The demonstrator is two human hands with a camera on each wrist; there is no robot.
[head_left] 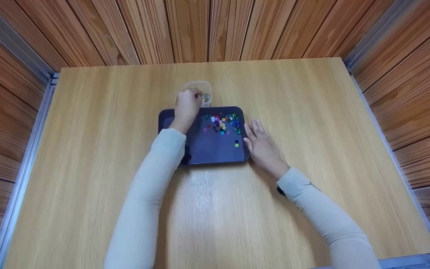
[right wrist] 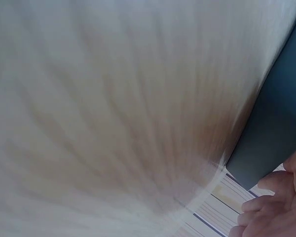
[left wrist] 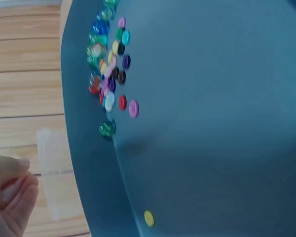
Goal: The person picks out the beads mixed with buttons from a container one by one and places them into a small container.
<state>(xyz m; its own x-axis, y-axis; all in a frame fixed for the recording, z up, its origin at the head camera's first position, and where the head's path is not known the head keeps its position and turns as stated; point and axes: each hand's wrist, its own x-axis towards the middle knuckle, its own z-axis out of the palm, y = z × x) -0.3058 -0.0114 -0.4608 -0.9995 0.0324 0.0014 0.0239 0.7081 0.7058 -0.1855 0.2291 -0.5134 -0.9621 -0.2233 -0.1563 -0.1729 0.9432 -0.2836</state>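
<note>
Wooden table (head_left: 312, 157): bears all items; its near edge is cut off at the bottom of the head view, and it is badly blurred in the right wrist view.

Dark blue tray (head_left: 203, 149): sits at the table's centre. Its left near corner is hidden behind the left sleeve (head_left: 151, 186).

Clear plastic container (head_left: 202, 87): stands just beyond the tray's far rim, partly hidden by the left hand (head_left: 187, 108). Its few contents are too small to identify.

Coloured beads (head_left: 222, 122): clustered in the tray's far right quarter, with one yellow and one dark bead lying apart near the right rim. Individual shapes are hard to make out from the head camera.

Left hand: reaches over the tray's far left portion to the container's mouth, fingertips bunched together as if pinching a small item; what it pinches cannot be told. In the left wrist view only curled fingers (left wrist: 12, 192) show, at the frame's edge.

Right hand (head_left: 261, 144): lies flat on the table, palm down, fingers straight and released, touching the tray's right rim.
</note>
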